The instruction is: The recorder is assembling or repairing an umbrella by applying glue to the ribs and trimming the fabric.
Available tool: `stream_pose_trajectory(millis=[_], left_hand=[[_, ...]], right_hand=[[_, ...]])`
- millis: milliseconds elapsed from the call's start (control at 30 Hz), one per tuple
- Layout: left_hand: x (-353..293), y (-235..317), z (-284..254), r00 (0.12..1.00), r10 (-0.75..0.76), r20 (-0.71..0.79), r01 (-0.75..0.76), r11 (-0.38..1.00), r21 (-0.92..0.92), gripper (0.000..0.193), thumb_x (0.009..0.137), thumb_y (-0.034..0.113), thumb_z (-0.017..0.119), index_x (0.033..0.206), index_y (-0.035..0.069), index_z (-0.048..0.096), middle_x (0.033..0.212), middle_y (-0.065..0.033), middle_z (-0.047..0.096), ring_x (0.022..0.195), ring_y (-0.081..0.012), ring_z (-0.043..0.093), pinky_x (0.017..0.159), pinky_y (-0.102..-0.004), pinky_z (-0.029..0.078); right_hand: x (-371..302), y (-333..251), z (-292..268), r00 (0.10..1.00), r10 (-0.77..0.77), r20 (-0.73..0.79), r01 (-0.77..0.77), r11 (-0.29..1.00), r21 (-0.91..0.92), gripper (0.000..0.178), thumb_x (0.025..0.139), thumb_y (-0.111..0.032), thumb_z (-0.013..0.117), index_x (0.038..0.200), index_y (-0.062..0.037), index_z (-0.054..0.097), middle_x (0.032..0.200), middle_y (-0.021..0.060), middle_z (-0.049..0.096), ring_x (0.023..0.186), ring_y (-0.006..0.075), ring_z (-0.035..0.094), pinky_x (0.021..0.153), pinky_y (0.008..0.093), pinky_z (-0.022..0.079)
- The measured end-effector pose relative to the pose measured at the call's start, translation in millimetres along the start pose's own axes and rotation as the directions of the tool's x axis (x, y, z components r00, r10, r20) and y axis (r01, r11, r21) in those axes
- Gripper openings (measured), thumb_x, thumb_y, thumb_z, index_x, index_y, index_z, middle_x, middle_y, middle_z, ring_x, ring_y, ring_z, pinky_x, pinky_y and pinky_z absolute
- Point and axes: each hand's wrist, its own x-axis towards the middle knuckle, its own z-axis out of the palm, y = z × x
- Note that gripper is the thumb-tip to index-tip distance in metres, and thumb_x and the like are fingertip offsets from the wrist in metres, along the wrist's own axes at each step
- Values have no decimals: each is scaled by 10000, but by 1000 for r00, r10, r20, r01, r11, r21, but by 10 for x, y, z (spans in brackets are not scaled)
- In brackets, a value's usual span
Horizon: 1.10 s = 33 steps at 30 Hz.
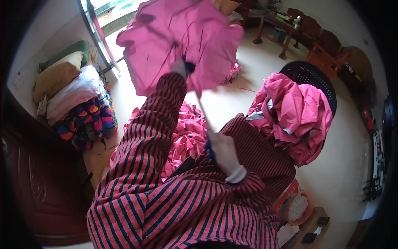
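Observation:
A pink umbrella (pixel 215 50) is spread in front of me, its ribs and inner side facing me and its shaft slanting down to the right. High on the shaft, under the canopy, my left hand (pixel 180 66) is closed round it, partly blurred, with something dark blue at the fingers. My right hand (pixel 224 152) grips the lower end of the shaft close to my body; a dark blue patch shows beside its fingers. Below the umbrella lies a heap of crumpled pink fabric (pixel 190 133), partly covered by my left sleeve.
More folded pink fabric (pixel 298 112) is piled on a black chair (pixel 321 85) at the right. On the left stand stacked sacks (pixel 58 79) over a bundle of colourful cloth (pixel 87 120). An orange bowl (pixel 306 213) sits at the lower right, and a wooden table (pixel 273 18) at the back.

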Motion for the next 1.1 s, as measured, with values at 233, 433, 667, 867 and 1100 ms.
stream_pose_trajectory(millis=[233, 433, 667, 867, 1100], left_hand=[[-203, 15, -546, 944, 84, 320, -327, 378, 866, 239, 870, 283, 471, 893, 97, 620, 793, -186, 654, 685, -312, 650, 561, -452, 524], [-305, 479, -83, 776, -591, 222, 620, 647, -444, 292, 916, 305, 435, 875, 68, 602, 805, -225, 656, 651, -324, 651, 542, -480, 528], [-72, 377, -114, 844, -492, 212, 534, 743, -403, 329, 912, 326, 470, 880, 17, 577, 786, -222, 657, 642, -328, 654, 577, -469, 551], [-193, 1178, 301, 812, -548, 201, 570, 673, -471, 398, 889, 357, 516, 908, -34, 590, 816, -202, 670, 678, -331, 657, 577, -429, 548], [-212, 1166, 66, 759, -624, 184, 607, 576, -548, 363, 891, 350, 496, 984, 7, 568, 869, -211, 667, 713, -331, 661, 616, -434, 554]], right_hand=[[140, -429, -382, 799, 502, 330, -589, 546, 595, 415, 947, -321, 462, 696, -10, 575, 542, -8, 485, 445, 64, 468, 394, 233, 349], [194, -468, -279, 745, 541, 389, -657, 497, 567, 420, 940, -335, 464, 694, -17, 585, 529, 17, 507, 410, 91, 474, 399, 240, 378], [196, -452, -595, 758, 545, 360, -639, 506, 579, 480, 945, -379, 417, 688, -6, 576, 518, 45, 514, 418, 126, 499, 428, 242, 395], [177, -345, -607, 887, 424, 183, -451, 714, 536, 480, 952, -377, 402, 698, -3, 564, 513, 42, 504, 418, 121, 491, 421, 241, 386], [144, -508, -552, 751, 548, 369, -643, 479, 597, 459, 949, -371, 412, 705, -7, 548, 514, 37, 490, 419, 111, 478, 414, 237, 376]])
